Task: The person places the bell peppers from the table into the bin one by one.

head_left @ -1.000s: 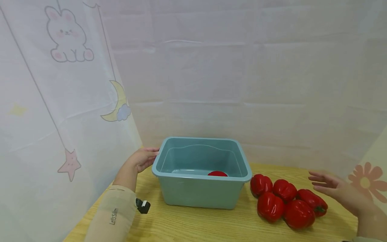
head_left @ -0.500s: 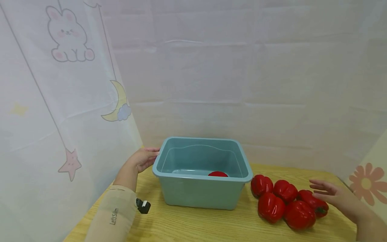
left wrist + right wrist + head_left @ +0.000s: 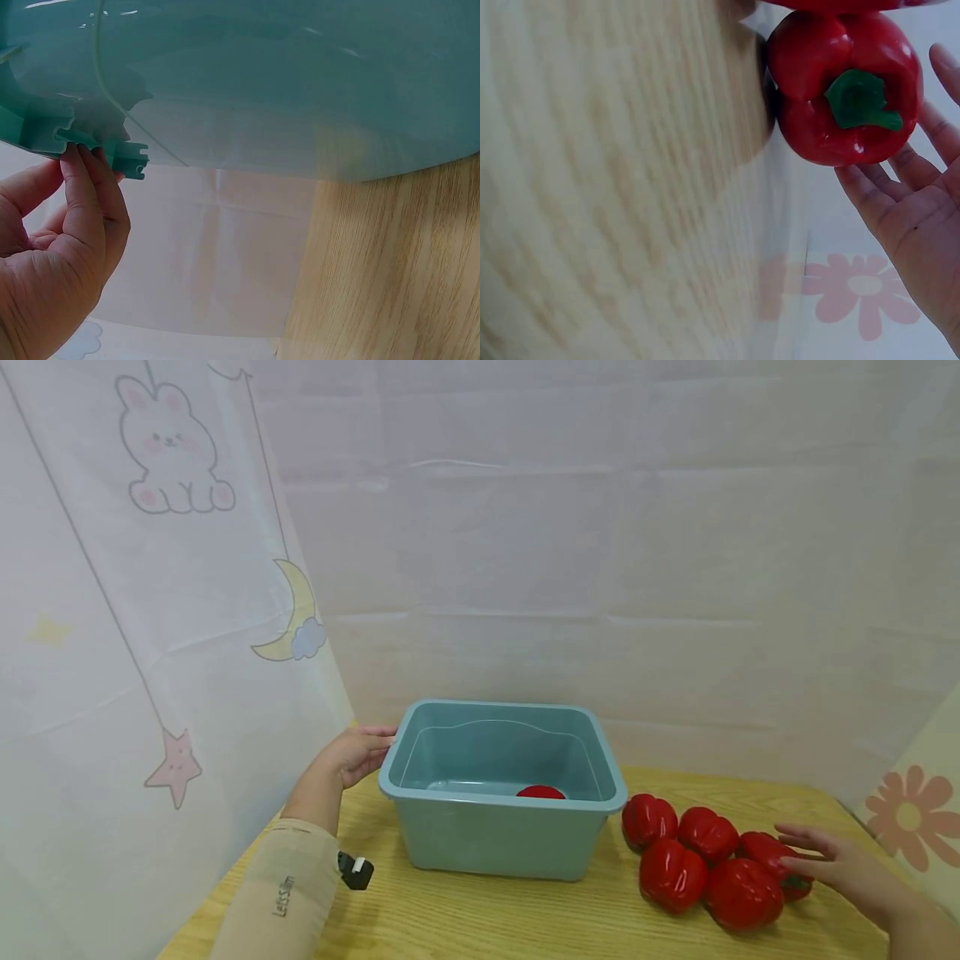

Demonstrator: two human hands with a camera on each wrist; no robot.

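Over the preceding second the right hand (image 3: 847, 870) had been lowered from a raised position beside the pile to the rightmost red pepper (image 3: 776, 858), and by this moment its straight, slightly spread fingers (image 3: 900, 169) were seen reaching around that pepper, touching or nearly touching it; in the right wrist view the pepper's green stem (image 3: 861, 99) faced the open palm, and no closed grasp had yet been formed. This was judged to mean that a pick-up of that pepper was being prepared rather than completed. The left hand (image 3: 352, 753) had not been moved: it was kept at the left end of the teal plastic bin (image 3: 498, 847), and in the left wrist view its fingertips (image 3: 84, 161) were pressed up under the bin's rim with the fingers held together and bent, steadying the container. The bin had remained in place on the wooden table (image 3: 480, 922), with one red pepper in the bin (image 3: 541, 792) just visible above the near wall. Four other peppers (image 3: 671, 874) lay clustered on the table right of the bin, undisturbed. As for writing, small vertical lettering on the beige sleeve (image 3: 282, 896) appeared to read "Let's Slim", though this could not be made out with certainty; no other readable text was found.
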